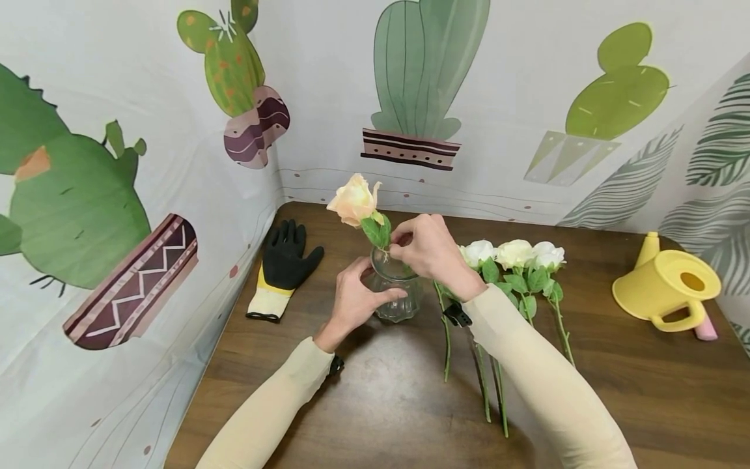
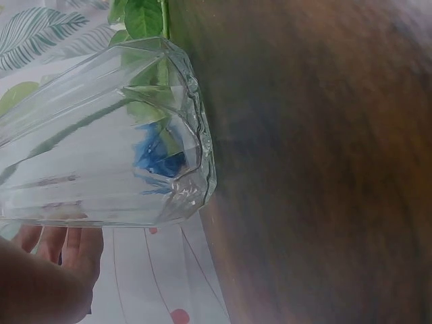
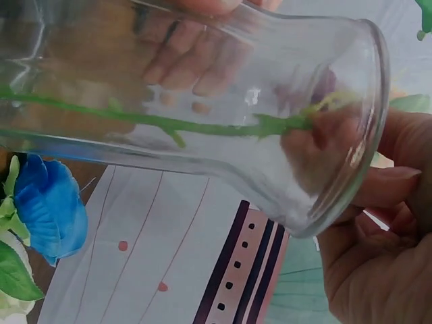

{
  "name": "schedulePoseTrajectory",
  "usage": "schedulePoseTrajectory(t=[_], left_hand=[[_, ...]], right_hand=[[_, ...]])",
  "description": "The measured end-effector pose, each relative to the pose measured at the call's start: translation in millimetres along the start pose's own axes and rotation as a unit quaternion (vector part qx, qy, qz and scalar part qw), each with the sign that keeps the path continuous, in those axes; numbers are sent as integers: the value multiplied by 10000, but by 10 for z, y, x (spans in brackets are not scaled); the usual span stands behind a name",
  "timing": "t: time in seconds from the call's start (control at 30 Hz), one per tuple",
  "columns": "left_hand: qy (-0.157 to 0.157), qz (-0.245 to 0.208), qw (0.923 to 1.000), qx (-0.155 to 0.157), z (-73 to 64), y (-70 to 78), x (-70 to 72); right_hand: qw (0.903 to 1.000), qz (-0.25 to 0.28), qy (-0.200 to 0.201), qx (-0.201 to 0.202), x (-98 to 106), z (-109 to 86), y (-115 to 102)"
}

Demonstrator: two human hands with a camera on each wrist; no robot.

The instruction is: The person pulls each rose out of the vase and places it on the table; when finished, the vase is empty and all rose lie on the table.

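Observation:
A clear glass vase [image 1: 400, 311] with a flared rim stands upright on the brown table. My left hand [image 1: 354, 293] grips it from the left, thumb across the near side and fingers behind. Above the mouth leans a peach rose [image 1: 354, 200] with green leaves. My right hand [image 1: 430, 247] pinches this rose at the rim, between thumb and fingers. Through the glass, the right wrist view shows its green stem [image 3: 209, 128] running down inside the vase.
Several cut white roses [image 1: 514, 253] lie right of the vase, stems toward me. A blue flower [image 3: 50, 209] lies among them, hidden by my right arm in the head view. A black and yellow glove [image 1: 284, 257] lies left; a yellow watering can [image 1: 650, 286] stands far right, beside a pink object [image 1: 706, 327].

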State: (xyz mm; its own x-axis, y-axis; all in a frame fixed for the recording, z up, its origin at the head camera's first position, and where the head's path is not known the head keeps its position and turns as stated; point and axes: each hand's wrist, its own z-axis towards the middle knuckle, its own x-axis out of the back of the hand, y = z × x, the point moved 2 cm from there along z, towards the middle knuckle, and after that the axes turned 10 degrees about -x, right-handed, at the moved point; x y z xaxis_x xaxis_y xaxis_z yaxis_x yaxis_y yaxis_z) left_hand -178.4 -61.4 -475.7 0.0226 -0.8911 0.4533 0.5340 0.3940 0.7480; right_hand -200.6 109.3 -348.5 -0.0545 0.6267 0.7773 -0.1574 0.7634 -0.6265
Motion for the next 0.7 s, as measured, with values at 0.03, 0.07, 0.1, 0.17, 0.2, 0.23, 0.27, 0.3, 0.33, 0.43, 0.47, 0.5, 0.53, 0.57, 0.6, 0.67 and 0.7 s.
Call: schedulePoseTrajectory(t=[0.03,0.07,0.1,0.17,0.2,0.23,0.27,0.3,0.33,0.43,0.47,0.5,0.53,0.57,0.6,0.67,0.7], left_hand=[[-10,-4,10000,-12,0,4,1],[-18,-3,10000,-18,0,7,1],[-22,-12,10000,-18,0,11,2],[-33,-11,10000,-1,-1,19,3],[-39,-14,10000,13,-2,20,3],[-38,-12,10000,22,-2,21,1],[-37,-5,10000,26,-3,22,1],[-34,-19,10000,27,-4,22,-1],[-31,-26,10000,24,-5,23,-3],[-16,-68,10000,3,-8,22,-11],[-6,-90,10000,0,-9,26,-12],[4,-105,9999,-2,-9,26,-15],[17,-120,9999,5,-11,27,-16],[32,-139,9999,12,-12,29,-17],[50,-159,9999,23,-15,30,-18],[78,-198,9997,81,-23,32,-19],[85,-220,9997,102,-28,29,-21]], right_hand=[[10000,59,59,-1,11,-7,9],[9998,126,123,17,24,-17,16],[9996,195,185,42,34,-22,25],[9990,294,331,93,63,-39,34],[9985,346,406,116,79,-48,36],[9979,416,480,136,97,-58,37],[9971,490,549,177,114,-69,38],[9964,550,618,203,132,-82,38],[9954,609,699,242,154,-100,35],[9919,795,933,344,212,-148,36],[9907,833,1005,373,231,-163,37],[9897,872,1074,371,251,-179,40],[9887,912,1133,368,269,-191,45],[9878,956,1180,341,287,-203,52],[9869,998,1231,317,303,-213,59],[9848,1076,1335,281,337,-238,80],[9837,1096,1397,276,353,-252,92]])
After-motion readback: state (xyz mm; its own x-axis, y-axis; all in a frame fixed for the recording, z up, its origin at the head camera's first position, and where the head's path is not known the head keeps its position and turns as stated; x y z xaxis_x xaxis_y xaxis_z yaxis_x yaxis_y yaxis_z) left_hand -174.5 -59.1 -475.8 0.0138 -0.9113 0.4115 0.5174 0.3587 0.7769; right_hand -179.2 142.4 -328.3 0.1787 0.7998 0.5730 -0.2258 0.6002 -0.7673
